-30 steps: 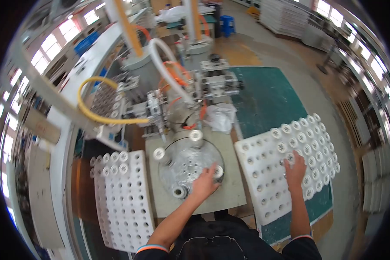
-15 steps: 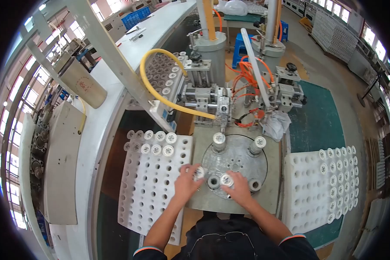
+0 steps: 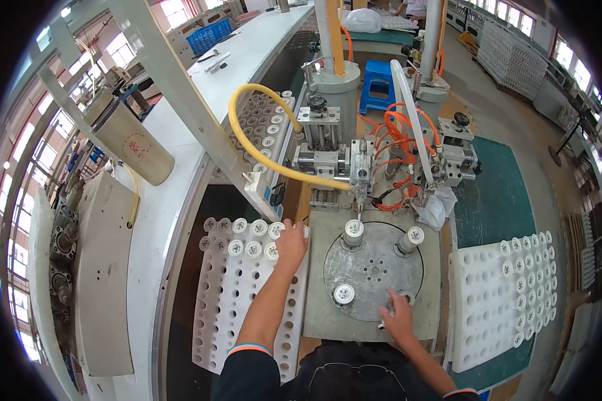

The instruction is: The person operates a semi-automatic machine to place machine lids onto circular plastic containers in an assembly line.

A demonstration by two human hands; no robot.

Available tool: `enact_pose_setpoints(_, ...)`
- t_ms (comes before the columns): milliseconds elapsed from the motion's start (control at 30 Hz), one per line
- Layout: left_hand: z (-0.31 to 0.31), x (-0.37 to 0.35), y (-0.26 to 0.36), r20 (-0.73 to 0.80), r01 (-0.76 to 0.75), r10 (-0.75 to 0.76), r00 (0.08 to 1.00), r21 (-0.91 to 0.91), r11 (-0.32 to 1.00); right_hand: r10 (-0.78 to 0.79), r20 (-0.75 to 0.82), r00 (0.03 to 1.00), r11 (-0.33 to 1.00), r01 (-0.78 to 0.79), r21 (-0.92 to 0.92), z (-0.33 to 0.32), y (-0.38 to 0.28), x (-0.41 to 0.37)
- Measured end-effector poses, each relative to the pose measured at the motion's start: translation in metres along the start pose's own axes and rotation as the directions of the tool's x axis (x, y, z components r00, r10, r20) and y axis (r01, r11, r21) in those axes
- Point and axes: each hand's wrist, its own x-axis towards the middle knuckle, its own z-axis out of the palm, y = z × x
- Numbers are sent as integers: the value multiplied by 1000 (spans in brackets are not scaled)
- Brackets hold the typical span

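Observation:
My left hand [image 3: 292,243] is over the back right of the left white foam tray [image 3: 247,321], its fingers closed on a round white-topped part [image 3: 306,231], mostly hidden by the hand. Beside it in the tray's back two rows stand several similar parts [image 3: 253,249]. My right hand [image 3: 398,317] hovers at the front right of the round metal turntable [image 3: 373,257], thumb and index finger apart, by a holder [image 3: 407,298] it partly covers. A small light bit shows under its curled fingers; I cannot make it out. One white-topped part [image 3: 343,294] sits at the turntable's front left.
At the turntable's back, two more white-topped parts [image 3: 415,235] stand beneath a machine head [image 3: 362,164] with a yellow hose [image 3: 236,137] and orange tubes. The right foam tray [image 3: 471,304] holds several parts. A steel post [image 3: 180,93] rises at left.
My left hand has moved away from the turntable to the left tray's back, carrying its part. My right hand has let go of a part at the front left holder and shifted right.

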Motion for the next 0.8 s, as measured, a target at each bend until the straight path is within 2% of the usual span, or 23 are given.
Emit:
enact_pose_setpoints(33, 0, 0, 4, 23, 22, -23, 999, 26, 999, -4, 2, 1000, 1000, 4, -1, -8, 4, -7)
enact_pose_setpoints(100, -2, -6, 7, 43, 46, -48, 998, 51, 998, 183, -75, 980, 975, -170, 145, -19, 9, -16)
enact_pose_setpoints(167, -2, -23, 8, -102, -107, 116, 988, 86, 990, 189, -95, 977, 972, -172, 163, -22, 9, -19)
enact_pose_setpoints(233, 8, -34, 0, -81, -112, 121, 989, 104, 988, 211, -119, 970, 966, -188, 178, -21, 7, -23)
enact_pose_setpoints(300, 12, -43, -5, -86, -113, 120, 989, 79, 990, -52, -87, 995, 999, 52, 0, -14, -7, -8)
enact_pose_setpoints(367, -1, -55, 2, -66, -127, 130, 989, 53, 991, -277, -65, 959, 954, 266, -139, -6, -29, 12)
enact_pose_setpoints(433, -14, -72, 11, -43, -141, 143, 989, 30, 990, -466, -76, 881, 881, 456, -125, 10, -54, 35)
enact_pose_setpoints(500, -22, -93, 13, -206, -137, 106, 973, -139, 981, -527, 44, 849, 842, 529, -106, 35, -67, 54)
enact_pose_setpoints(533, -23, -102, 10, -206, -161, 130, 970, -143, 977, -545, 125, 829, 820, 559, -126, 50, -68, 59)
enact_pose_setpoints(567, -23, -110, 7, -267, -223, 173, 948, -172, 959, -559, 203, 804, 795, 589, -144, 65, -67, 66)
enact_pose_setpoints(600, -25, -114, 9, -329, -288, 214, 920, -199, 937, -550, 183, 815, 801, 577, -162, 80, -63, 71)
enact_pose_setpoints(633, -32, -118, 17, -329, -316, 239, 914, -203, 927, -575, 272, 772, 740, 632, -228, 96, -56, 71)
enact_pose_setpoints(667, -44, -124, 26, -149, -164, 109, 983, -433, 886, -584, 364, 725, 672, 684, -284, 101, -57, 72)
enact_pose_setpoints(700, -54, -126, 37, 66, 28, 16, 998, -608, 794, -574, 347, 742, 678, 668, -305, 103, -57, 72)
enact_pose_setpoints(767, -67, -127, 64, 22, -54, 88, 996, -627, 777, -497, 495, 713, 716, 659, -231, 87, -67, 68)
enact_pose_setpoints(800, -66, -126, 79, -21, -114, 131, 991, -642, 758, -475, 477, 739, 726, 636, -262, 79, -65, 64)
